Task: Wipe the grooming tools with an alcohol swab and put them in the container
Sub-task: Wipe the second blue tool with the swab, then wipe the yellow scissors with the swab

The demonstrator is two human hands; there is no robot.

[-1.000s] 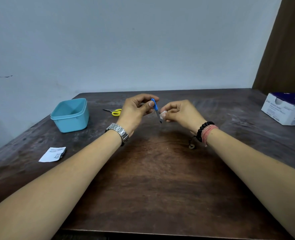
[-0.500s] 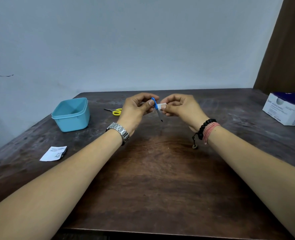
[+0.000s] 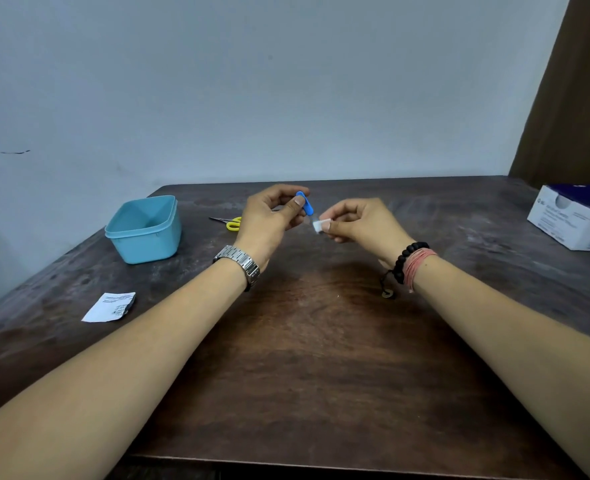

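My left hand (image 3: pixel 269 220) pinches a small tool with a blue handle (image 3: pixel 305 203) above the middle of the dark wooden table; its thin metal end points down to the right. My right hand (image 3: pixel 362 221) pinches a folded white alcohol swab (image 3: pixel 321 225) around the tool's lower end, which the swab hides. A light blue plastic container (image 3: pixel 144 228) stands open at the back left. Yellow-handled scissors (image 3: pixel 229 222) lie flat on the table between the container and my left hand.
A torn white swab wrapper (image 3: pixel 111 306) lies near the table's left edge. A white and blue box (image 3: pixel 575 216) sits at the far right. The wall runs along the table's back edge (image 3: pixel 321 180), and a brown curtain hangs at the right.
My right hand has slid the swab down from the blue handle to the tool's metal end. My left hand has kept its hold on the tool.
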